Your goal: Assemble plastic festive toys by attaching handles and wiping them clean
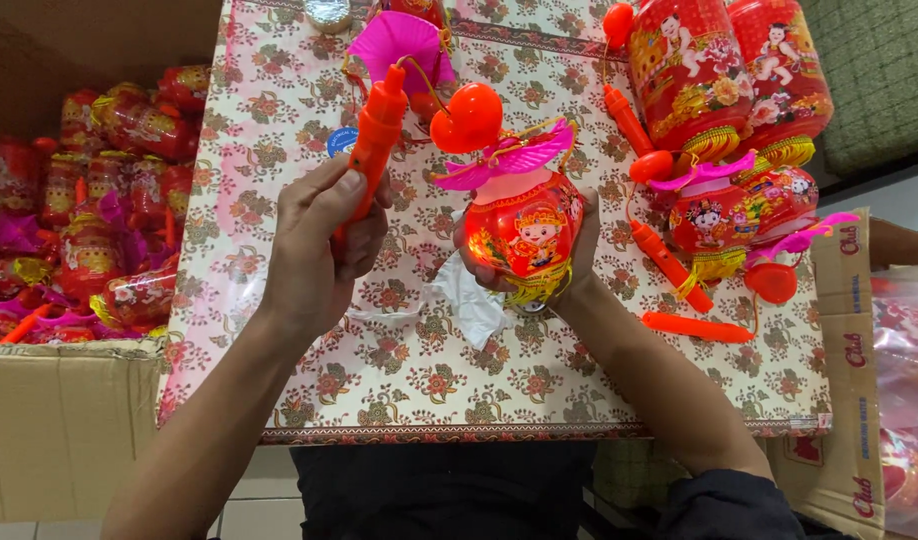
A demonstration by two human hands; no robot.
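We see an orange-red stick handle (371, 140), a red lantern (527, 232) printed with a cartoon child and gold trim, its pink wing-shaped top (524, 158), a red heart (467, 117), a cream tablecloth (399, 360) patterned with red flowers, a brown cardboard box (59, 425).
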